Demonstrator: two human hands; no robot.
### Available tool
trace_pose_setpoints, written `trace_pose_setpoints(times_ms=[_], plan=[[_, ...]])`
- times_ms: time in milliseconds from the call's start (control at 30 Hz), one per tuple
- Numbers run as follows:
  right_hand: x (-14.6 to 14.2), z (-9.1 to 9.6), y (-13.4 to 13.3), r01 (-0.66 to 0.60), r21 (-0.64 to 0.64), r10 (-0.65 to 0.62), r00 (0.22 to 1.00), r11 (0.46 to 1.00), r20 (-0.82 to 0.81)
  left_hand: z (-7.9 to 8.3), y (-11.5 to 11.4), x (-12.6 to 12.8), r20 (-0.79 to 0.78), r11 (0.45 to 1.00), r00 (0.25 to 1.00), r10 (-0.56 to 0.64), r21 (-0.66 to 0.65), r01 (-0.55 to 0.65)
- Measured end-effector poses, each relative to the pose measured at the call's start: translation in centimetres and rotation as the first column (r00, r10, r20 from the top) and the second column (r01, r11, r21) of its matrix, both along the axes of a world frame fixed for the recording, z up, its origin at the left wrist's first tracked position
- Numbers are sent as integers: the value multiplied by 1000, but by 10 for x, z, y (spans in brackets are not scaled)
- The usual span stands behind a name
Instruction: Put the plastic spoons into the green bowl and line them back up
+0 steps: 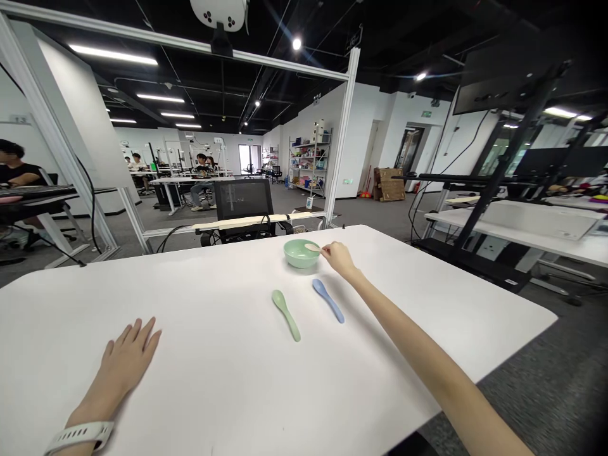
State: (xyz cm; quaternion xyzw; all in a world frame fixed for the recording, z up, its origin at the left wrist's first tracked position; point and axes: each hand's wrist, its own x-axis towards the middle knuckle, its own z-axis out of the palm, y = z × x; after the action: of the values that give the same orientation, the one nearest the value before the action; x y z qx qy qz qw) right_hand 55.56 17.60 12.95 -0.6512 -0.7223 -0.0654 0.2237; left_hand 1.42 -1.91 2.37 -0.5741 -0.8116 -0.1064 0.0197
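Note:
My right hand (339, 258) reaches across the white table (209, 380) and pinches the handle of a beige spoon (312, 247). The spoon's head is over the right side of a green bowl (295, 259), which stands toward the far edge. Whether the spoon touches the bowl I cannot tell. Nearer to me lie a blue spoon (329, 302) and a light green spoon (287, 316), side by side with their heads away from me. My left hand (127, 356) rests flat on the table at the left, fingers spread, holding nothing.
A metal frame (352, 107) rises behind the table's far edge, with a black office chair (243, 201) beyond it. To the right stand a black monitor stand (503, 164) and another white desk (513, 231). Several people sit at desks in the background.

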Motion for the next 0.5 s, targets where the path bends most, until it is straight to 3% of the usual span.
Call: trace_pose_setpoints(times_ms=[167, 333, 500], plan=[[-35, 0, 23, 22, -87, -12, 993, 996, 116, 2, -1, 2, 13, 1000, 1000, 18, 2, -18], [-46, -8, 31, 27, -98, -15, 992, 995, 122, 3, -2, 1, 7, 999, 1000, 19, -26, -19], [-28, -11, 28, 12, 77, -10, 1000, 997, -23, 4, -2, 2, 11, 999, 1000, 18, -28, -18]])
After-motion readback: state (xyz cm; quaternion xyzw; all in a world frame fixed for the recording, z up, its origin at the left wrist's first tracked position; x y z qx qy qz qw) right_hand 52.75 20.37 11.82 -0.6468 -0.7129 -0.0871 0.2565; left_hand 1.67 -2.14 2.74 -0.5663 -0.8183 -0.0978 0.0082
